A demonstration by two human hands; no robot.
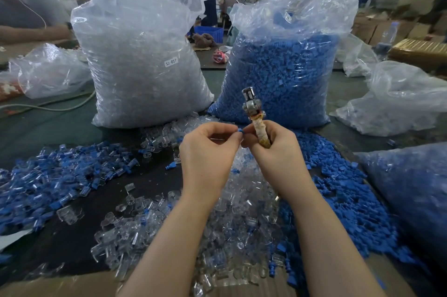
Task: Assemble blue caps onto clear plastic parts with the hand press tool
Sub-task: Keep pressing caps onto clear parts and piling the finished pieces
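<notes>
The blue cap (240,130) sits pinched between the fingertips of your left hand (208,151) and your right hand (273,149), held up above the middle of the table, over the heap of clear plastic parts (232,219). Whether a clear piece is already under that cap I cannot tell; your fingers hide it. Your right hand also grips the hand press tool (254,112) by its taped handle, metal head pointing up and away from you. By the look of it, you are at the seating step: cap being started by hand, not yet pressed. Next you would need to bring the cap squarely into the tool's head, which calls for shifting your right fingers off the cap without loosening the handle. Loose blue caps (343,195) lie toward the table's right edge, capped pieces (60,175) toward the left edge, and two large bags, clear stock (142,59) and blue stock (280,66), stand at the far edge.
</notes>
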